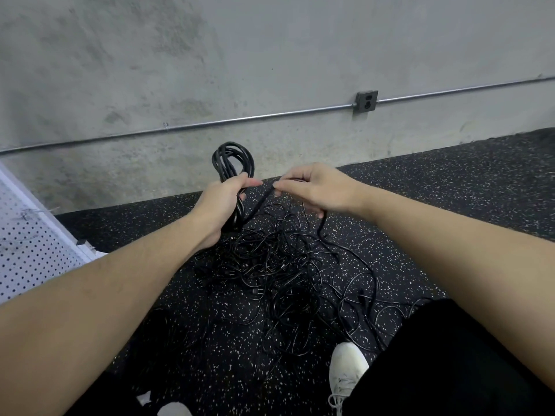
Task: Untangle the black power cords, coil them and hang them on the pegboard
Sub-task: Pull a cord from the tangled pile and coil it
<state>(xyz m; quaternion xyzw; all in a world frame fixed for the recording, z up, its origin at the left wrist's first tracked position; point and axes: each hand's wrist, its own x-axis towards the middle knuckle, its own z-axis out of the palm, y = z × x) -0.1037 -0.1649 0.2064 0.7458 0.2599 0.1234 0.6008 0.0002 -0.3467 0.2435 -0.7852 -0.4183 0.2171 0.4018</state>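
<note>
Left hand (220, 202) grips partial coil (232, 163); right hand (312, 187) pinches its loose cord. Tangle (285, 265) remains on floor. Pegboard (27, 250) bare where visible.

1. A bare concrete wall (210, 55) fills the upper part of the view, grey and blotched with darker patches.
2. A thin metal conduit (240, 119) runs along the wall low down, rising slightly toward the right.
3. A dark electrical outlet box (366, 101) sits on that conduit, toward the right side of the wall.
4. The floor (450, 190) is black rubber flecked with small pale specks, meeting the wall along a straight edge.
5. At the left edge a white perforated panel (30, 253) with a pale frame stands at a slant, its lower corner on the floor.
6. The light is even and dull, with no hard shadows.
</note>
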